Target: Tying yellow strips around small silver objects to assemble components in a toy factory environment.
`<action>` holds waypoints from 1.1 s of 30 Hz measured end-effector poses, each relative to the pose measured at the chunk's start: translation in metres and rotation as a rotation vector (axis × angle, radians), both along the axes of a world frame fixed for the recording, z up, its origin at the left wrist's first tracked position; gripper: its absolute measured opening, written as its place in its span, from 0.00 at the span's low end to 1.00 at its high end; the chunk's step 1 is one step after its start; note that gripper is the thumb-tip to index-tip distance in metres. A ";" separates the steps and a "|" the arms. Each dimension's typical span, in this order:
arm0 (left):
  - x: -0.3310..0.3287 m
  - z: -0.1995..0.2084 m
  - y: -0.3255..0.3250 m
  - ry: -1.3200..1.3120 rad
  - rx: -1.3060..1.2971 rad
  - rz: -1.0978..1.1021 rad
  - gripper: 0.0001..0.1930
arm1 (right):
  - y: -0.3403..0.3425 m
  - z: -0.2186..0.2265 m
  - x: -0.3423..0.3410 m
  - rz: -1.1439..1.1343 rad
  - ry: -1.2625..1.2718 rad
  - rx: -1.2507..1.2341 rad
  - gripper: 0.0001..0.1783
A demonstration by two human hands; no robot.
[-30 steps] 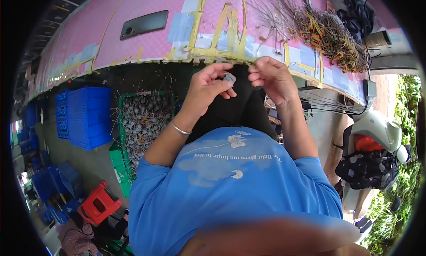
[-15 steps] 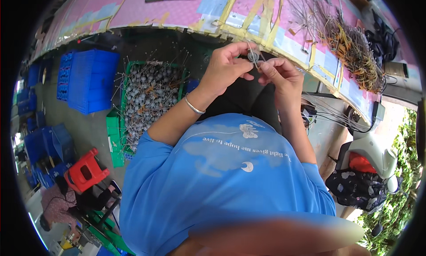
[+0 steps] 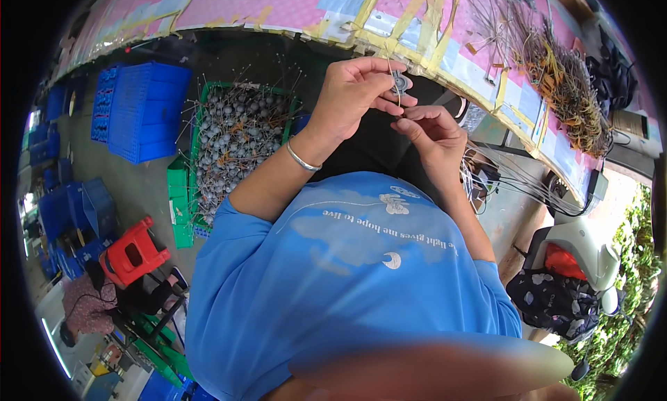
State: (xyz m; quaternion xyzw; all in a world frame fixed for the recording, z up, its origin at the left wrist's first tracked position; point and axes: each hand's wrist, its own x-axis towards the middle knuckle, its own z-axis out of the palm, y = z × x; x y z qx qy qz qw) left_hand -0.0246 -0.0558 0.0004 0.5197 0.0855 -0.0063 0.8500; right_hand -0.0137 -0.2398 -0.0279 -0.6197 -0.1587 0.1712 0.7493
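Left hand (image 3: 356, 94) is pinching a small round grey part (image 3: 399, 84) near the taped edge of the pink desk (image 3: 285, 5); right hand (image 3: 438, 134) is hovering just beside, can't tell if it's gripping anything.

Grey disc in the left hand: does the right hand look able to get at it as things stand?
Probably yes: the right hand is close by and the disc's face looks uncovered, though the left hand's lower fingers partly crowd the direct way.
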 end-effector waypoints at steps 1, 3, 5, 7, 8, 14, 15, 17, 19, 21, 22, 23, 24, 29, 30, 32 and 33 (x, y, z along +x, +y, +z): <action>-0.001 0.004 0.000 -0.012 -0.006 -0.016 0.14 | -0.001 -0.001 0.004 -0.001 0.003 0.000 0.06; -0.002 0.008 -0.001 -0.019 -0.012 -0.040 0.14 | 0.000 0.007 0.014 -0.064 -0.312 -0.326 0.08; -0.004 0.009 -0.003 -0.026 0.020 -0.132 0.14 | -0.001 0.009 0.030 -0.087 -0.024 -0.045 0.09; -0.007 0.014 -0.008 -0.023 0.041 -0.160 0.13 | -0.001 0.014 0.042 0.042 0.122 0.133 0.12; -0.008 0.015 -0.011 -0.026 0.063 -0.183 0.13 | 0.001 0.019 0.042 0.036 0.123 0.134 0.12; -0.010 0.015 -0.016 -0.038 0.035 -0.163 0.11 | 0.004 0.016 0.045 0.156 0.064 0.404 0.08; -0.010 0.015 -0.016 -0.038 0.037 -0.164 0.11 | 0.005 0.016 0.043 0.115 0.065 0.409 0.08; -0.009 0.014 -0.015 0.020 -0.038 -0.165 0.08 | 0.006 0.015 0.041 0.071 0.064 0.414 0.08; -0.009 0.012 -0.019 0.012 -0.024 -0.113 0.08 | 0.006 0.013 0.041 0.065 0.146 0.355 0.07; -0.010 0.011 -0.022 0.001 -0.011 -0.061 0.08 | 0.009 0.013 0.042 0.050 0.210 0.355 0.07; -0.012 0.012 -0.023 -0.054 0.021 -0.049 0.09 | 0.009 0.014 0.041 0.044 0.301 0.345 0.07; -0.014 0.012 -0.024 -0.108 0.053 -0.037 0.10 | 0.008 0.016 0.040 0.037 0.393 0.335 0.07; -0.015 0.008 -0.025 -0.201 0.053 -0.046 0.14 | 0.006 0.020 0.040 0.077 0.474 0.364 0.06; -0.008 0.005 -0.023 -0.268 0.004 -0.106 0.21 | 0.010 0.023 0.046 0.040 0.464 0.376 0.06; -0.004 0.006 -0.020 -0.229 -0.041 -0.137 0.23 | 0.010 0.022 0.049 0.045 0.480 0.374 0.07; 0.001 0.008 -0.014 -0.218 -0.043 -0.154 0.23 | 0.011 0.021 0.062 0.048 0.368 0.294 0.08; 0.003 0.009 -0.011 -0.200 -0.046 -0.165 0.23 | 0.014 0.022 0.070 0.053 0.263 0.212 0.09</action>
